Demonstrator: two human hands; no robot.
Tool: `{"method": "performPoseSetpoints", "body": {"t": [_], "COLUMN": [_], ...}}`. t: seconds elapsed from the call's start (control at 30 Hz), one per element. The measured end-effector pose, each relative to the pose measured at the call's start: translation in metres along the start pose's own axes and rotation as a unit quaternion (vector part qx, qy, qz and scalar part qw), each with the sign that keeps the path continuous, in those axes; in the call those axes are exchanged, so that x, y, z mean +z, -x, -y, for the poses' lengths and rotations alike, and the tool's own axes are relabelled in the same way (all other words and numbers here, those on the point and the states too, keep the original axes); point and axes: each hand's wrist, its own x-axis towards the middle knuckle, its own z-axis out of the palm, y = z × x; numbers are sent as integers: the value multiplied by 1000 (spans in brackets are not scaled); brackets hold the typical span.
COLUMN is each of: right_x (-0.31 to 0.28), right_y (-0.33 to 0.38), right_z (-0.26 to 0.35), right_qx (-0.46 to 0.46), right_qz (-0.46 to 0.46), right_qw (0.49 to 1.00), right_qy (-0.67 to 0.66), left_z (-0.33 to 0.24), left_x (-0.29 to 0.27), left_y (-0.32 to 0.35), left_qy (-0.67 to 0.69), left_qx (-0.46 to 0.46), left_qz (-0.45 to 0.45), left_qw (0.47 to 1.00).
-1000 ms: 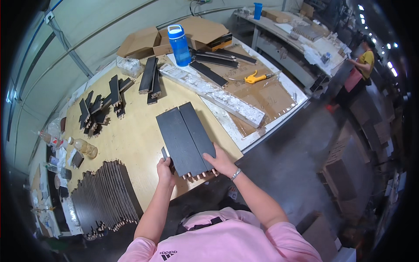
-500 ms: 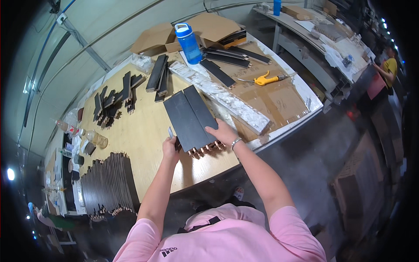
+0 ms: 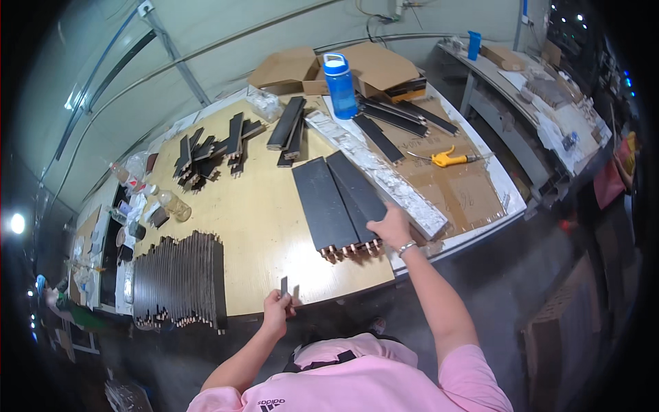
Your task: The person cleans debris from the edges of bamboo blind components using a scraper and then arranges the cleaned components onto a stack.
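Note:
My right hand point(image 3: 393, 228) is closed on the near right edge of a black plank point(image 3: 358, 191), its thumb on top and its fingers hidden at the side. This plank lies at a slight angle beside another black plank point(image 3: 317, 202), on a small stack with light wooden pegs point(image 3: 350, 250) poking out of the near ends. My left hand point(image 3: 276, 310), near the table's front edge and apart from the stack, pinches a thin, flat grey blade point(image 3: 284, 285) that points up.
A long row of dark slats point(image 3: 180, 278) stands at the table's left. Loose dark pieces point(image 3: 199, 161), a blue bottle point(image 3: 341, 93) and cardboard boxes point(image 3: 285, 69) lie farther back. A whitish bar point(image 3: 384, 175) and a yellow air gun point(image 3: 447, 158) are to the right.
My left hand has moved away from the stack, toward the table's front edge, with the blade. The right plank has turned slightly against its neighbour under my right hand. The view has shifted.

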Motion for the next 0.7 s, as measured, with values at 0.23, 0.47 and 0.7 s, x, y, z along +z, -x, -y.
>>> {"method": "performPoseSetpoints", "body": {"t": [0.23,0.47,0.7], "right_x": [-33,89,143], "right_y": [80,191,222], "right_z": [60,55,40], "right_qx": [-63,3,157], "right_qz": [0,95,141], "right_qw": [983,970,938], "right_qy": [-174,-224,-275], "left_z": [-1,-21,-22], "left_x": [-37,-85,-78], "left_y": [17,-35,-80], "left_qy": [145,190,-38], "left_qx": [-27,10,144], "left_qz": [-16,-20,23], "left_qw": [989,982,989]}}
